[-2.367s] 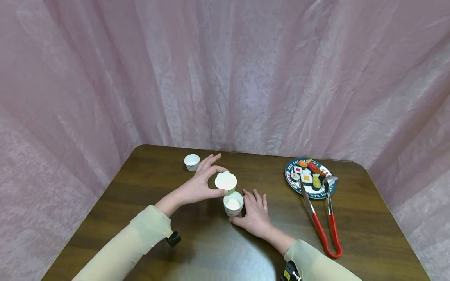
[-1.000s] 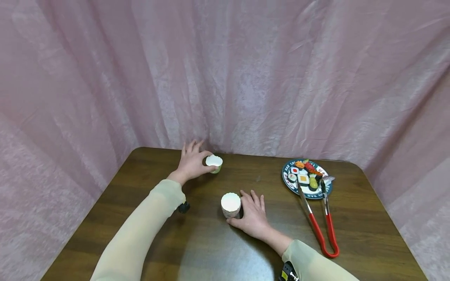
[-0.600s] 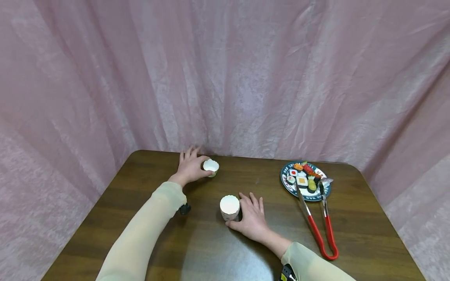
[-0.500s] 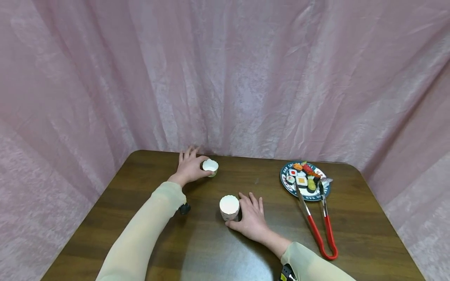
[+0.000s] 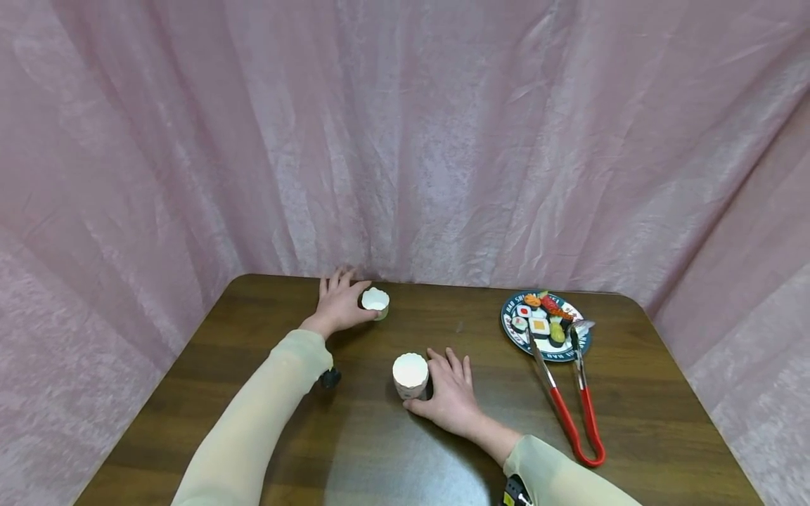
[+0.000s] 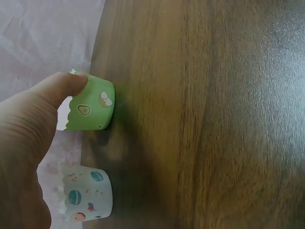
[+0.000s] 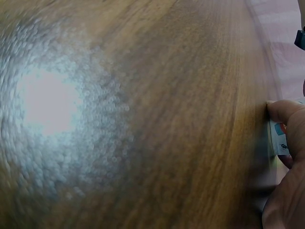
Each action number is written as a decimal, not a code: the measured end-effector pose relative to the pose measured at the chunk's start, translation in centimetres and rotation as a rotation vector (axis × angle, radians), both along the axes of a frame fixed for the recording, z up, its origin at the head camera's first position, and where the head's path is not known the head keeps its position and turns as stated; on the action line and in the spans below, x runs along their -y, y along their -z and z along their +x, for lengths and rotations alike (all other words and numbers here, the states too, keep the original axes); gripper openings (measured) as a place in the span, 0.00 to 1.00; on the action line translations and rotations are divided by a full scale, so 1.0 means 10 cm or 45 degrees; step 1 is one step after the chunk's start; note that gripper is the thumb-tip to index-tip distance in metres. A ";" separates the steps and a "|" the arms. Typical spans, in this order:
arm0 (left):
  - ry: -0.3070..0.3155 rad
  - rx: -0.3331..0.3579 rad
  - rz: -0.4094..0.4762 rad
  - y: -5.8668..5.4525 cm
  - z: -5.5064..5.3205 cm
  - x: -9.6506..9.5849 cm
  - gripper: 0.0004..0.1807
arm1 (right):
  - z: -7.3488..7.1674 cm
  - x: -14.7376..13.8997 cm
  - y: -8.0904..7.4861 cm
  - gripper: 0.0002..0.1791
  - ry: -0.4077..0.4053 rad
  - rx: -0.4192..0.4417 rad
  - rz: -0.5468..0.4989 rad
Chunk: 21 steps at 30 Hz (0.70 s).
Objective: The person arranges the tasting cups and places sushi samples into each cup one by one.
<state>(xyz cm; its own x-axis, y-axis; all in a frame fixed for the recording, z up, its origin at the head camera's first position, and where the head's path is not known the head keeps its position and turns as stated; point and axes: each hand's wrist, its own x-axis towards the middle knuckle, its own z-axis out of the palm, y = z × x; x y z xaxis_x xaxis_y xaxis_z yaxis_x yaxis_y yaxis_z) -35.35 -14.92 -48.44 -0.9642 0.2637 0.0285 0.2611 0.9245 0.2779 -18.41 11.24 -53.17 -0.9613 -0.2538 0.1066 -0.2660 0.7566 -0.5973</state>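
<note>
At the table's back edge, my left hand (image 5: 340, 305) pinches a green paper baking cup (image 6: 93, 105) with an avocado print. Its thumb lies on the cup's scalloped rim in the left wrist view. Beside it stands a white paper baking cup (image 6: 89, 193) with macaron prints, hidden behind the hand in the head view. Near the middle, my right hand (image 5: 451, 397) holds another white paper baking cup (image 5: 410, 376) between thumb and fingers. That cup sits upright on the table; only a sliver of it shows in the right wrist view.
A round blue-rimmed plate (image 5: 510, 334) with several sushi pieces is at the back right. Red-handled tongs (image 5: 593, 425) lie with their tips on it. The brown wooden table (image 5: 253, 351) meets a pink curtain (image 5: 405, 140) at the back.
My left hand has carried the green baking cup from over the white cup back and left to the table's far edge. The right hand stays at its cup. The view has shifted slightly.
</note>
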 end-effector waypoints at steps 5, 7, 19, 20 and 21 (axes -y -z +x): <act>0.041 -0.040 0.058 -0.09 0.06 0.02 0.51 | 0.00 0.01 0.03 0.38 0.004 -0.017 -0.006; 0.066 -0.058 0.086 -0.16 0.10 0.02 0.51 | 0.00 0.00 0.03 0.38 0.005 -0.018 0.000; 0.161 -0.056 0.225 -0.59 0.31 0.05 0.50 | 0.00 0.00 0.01 0.40 0.002 0.004 -0.006; 0.176 -0.058 0.237 -0.62 0.33 0.04 0.49 | 0.00 0.00 0.01 0.40 0.001 0.011 -0.004; 0.198 -0.062 0.247 -0.65 0.35 0.03 0.49 | 0.00 0.00 0.01 0.41 0.000 0.016 -0.002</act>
